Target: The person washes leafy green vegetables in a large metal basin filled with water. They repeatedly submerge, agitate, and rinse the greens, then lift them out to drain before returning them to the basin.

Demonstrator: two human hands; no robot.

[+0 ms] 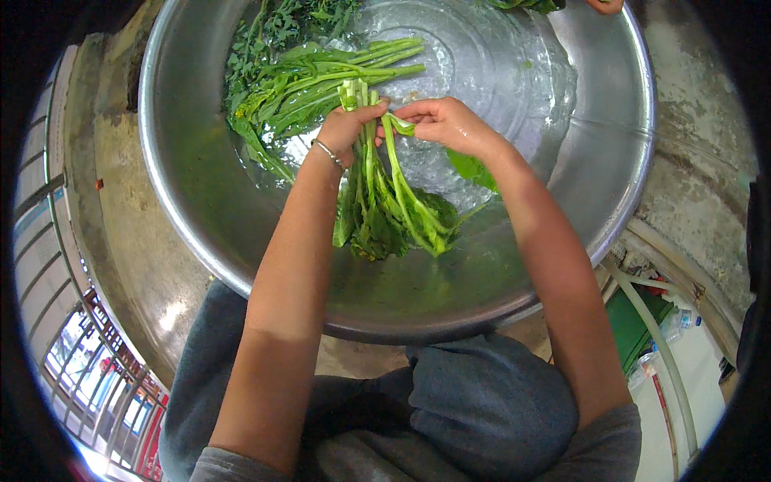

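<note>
Before me is a large round metal basin (241, 265) with water in it. My left hand (351, 128) grips a bunch of leafy green vegetables (368, 187) near the cut stem ends; the stems point away from me and the leaves hang towards me. Beside it, the fingers of my right hand (443, 123) pinch a pale green leaf (400, 125) at an outer stem of the bunch. More leafy stalks (319, 75), some with yellow buds, lie in the water just beyond my left hand. A loose green leaf (473, 170) shows partly behind my right wrist.
Darker, finely cut greens (289, 24) float at the basin's far left, and other leaves (530, 5) at its far edge. Part of another person's hand (605, 6) touches the far right rim. A pale hose (659, 343) and a plastic bottle (686, 319) are at the right. My knees are against the near side.
</note>
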